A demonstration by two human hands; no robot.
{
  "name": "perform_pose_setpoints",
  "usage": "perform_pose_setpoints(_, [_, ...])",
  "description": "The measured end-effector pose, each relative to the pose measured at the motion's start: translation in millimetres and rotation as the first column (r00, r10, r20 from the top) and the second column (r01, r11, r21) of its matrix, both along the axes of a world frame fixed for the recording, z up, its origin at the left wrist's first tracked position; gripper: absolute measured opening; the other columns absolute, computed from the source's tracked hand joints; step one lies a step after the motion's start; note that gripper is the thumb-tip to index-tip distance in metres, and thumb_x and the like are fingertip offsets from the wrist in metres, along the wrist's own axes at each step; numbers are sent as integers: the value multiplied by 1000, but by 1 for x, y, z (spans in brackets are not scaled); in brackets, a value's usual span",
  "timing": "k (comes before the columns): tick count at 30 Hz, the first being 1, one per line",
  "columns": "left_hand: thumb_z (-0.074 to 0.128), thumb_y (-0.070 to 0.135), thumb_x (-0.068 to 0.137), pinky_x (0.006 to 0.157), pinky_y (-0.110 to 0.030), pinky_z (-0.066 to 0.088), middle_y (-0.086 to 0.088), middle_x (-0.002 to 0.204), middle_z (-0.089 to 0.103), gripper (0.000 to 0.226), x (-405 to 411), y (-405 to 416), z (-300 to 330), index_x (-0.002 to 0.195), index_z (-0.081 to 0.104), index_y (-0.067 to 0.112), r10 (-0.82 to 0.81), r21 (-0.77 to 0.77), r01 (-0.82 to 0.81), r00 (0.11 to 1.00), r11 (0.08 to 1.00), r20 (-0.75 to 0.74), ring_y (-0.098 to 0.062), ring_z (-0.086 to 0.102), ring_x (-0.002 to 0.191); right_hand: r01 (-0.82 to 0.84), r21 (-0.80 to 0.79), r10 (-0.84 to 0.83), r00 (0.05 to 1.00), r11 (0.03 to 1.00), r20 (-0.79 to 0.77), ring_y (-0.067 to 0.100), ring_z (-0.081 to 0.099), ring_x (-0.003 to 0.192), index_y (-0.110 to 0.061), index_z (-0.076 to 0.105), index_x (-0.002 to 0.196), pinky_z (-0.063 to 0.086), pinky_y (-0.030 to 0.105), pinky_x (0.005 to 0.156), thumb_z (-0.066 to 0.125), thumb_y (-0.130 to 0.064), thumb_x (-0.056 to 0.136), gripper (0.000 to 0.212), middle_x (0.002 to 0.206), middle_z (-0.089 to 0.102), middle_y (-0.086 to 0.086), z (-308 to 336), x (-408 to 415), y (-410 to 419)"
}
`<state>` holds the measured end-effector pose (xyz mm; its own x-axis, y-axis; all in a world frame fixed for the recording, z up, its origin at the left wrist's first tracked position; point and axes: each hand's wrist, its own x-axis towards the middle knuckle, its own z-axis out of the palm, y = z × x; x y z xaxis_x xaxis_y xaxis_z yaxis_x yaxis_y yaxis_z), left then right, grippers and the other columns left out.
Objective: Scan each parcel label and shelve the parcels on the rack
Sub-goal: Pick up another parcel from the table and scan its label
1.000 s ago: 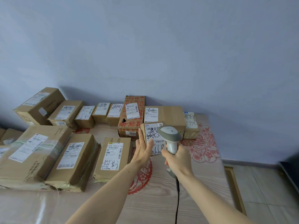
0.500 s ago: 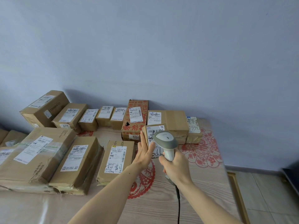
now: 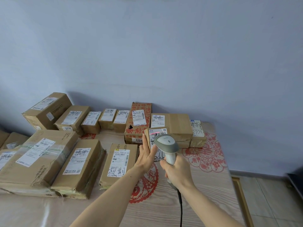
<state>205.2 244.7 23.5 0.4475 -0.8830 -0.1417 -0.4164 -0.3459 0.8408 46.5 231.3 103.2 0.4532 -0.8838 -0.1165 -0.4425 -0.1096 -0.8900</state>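
Observation:
I hold a small brown parcel (image 3: 155,131) tilted up off the table, near the middle of the view. My left hand (image 3: 146,156) holds it from the left, fingers up along its side and thumb on its front. My right hand (image 3: 177,172) grips the handle of a grey and white barcode scanner (image 3: 167,143), whose head points at the parcel's white label. A red scan line lies across the top of that label. The scanner head hides the label's lower right part.
Several labelled cardboard parcels lie on the wood-grain table (image 3: 196,194): a back row along the blue wall with a red-printed box (image 3: 139,125), larger ones at the left (image 3: 37,158). The scanner's black cable (image 3: 180,207) hangs toward me. Tiled floor (image 3: 270,202) is beyond the table's right edge.
The scanner head has drawn closer to the held parcel, and a red scan line now shows on its label. Both hands keep their grips.

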Motion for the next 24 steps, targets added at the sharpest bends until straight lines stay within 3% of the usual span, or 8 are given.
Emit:
perform_pose_setpoints(2, [28,61,101,118,-39,10,5,169,-11,81,1,0,1,164,-7,24,-3,3,3,1000,1000,21,-26,-2,155,-1,5,1,1000,1000,3,15,55,48,-9,56,73,48,30,49,69,-11,85,18,55,56,2,0,1,0])
perform_pose_setpoints(4, [24,66,96,115,-37,9,15,165,-21,82,1,2,2,162,-12,32,-37,-16,37,998,999,47,-15,-2,152,-3,8,3,1000,1000,1,14,55,48,-8,57,74,49,29,49,69,-10,86,18,56,57,3,0,1,1])
perform_pose_setpoints(8, [29,64,103,122,-49,8,5,169,-14,80,0,4,9,158,-23,37,29,-28,-31,998,999,-54,-18,-4,155,-9,10,9,1000,1000,11,12,55,47,-7,58,75,51,31,48,69,-10,87,16,56,57,2,3,1,1])
perform_pose_setpoints(15, [28,68,100,123,-49,7,7,169,-16,85,0,16,18,156,-26,37,74,-66,-78,996,995,-56,-18,-6,155,-29,14,28,996,999,81,15,57,49,-7,62,86,56,42,51,72,-10,86,10,60,61,5,8,2,4])
perform_pose_setpoints(19, [21,86,75,124,-52,3,5,170,-12,106,2,32,29,156,-27,37,178,-97,-187,979,978,-98,-26,-9,157,-51,-4,51,990,999,130,15,58,51,-15,61,84,56,39,51,73,-13,86,13,64,63,6,13,7,6])
perform_pose_setpoints(24, [27,80,84,123,-54,-1,9,170,-11,99,10,61,36,156,-25,38,306,-157,-321,946,934,-110,-20,-14,156,-80,-79,90,986,994,138,4,52,48,-19,56,75,44,17,48,77,-19,83,23,60,59,-4,17,16,7])
